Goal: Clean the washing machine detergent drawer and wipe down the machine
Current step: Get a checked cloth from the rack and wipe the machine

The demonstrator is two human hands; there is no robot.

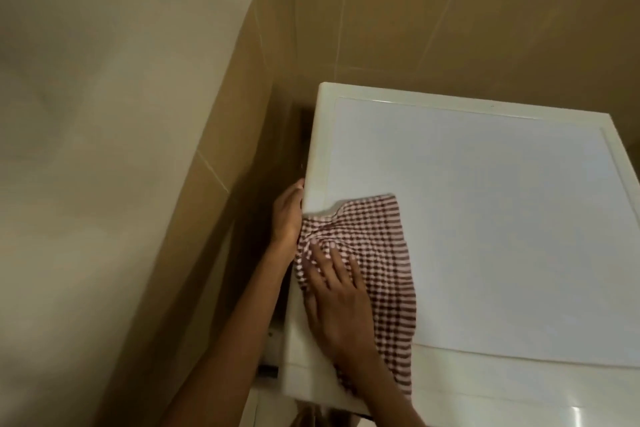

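washing machine (485, 218) top: right hand (337, 302) flat on checked cloth (374, 253), left hand (287, 215) grips edge.

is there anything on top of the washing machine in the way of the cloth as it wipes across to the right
Nothing visible. The checked cloth lies at the left edge of the washing machine under the right hand; the top to its right is bare. The left hand grips the left side.

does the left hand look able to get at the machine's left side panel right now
Probably yes. The left hand is already down in the gap beside the washing machine, against its left edge, gripping the checked cloth. The tiled wall leaves room.
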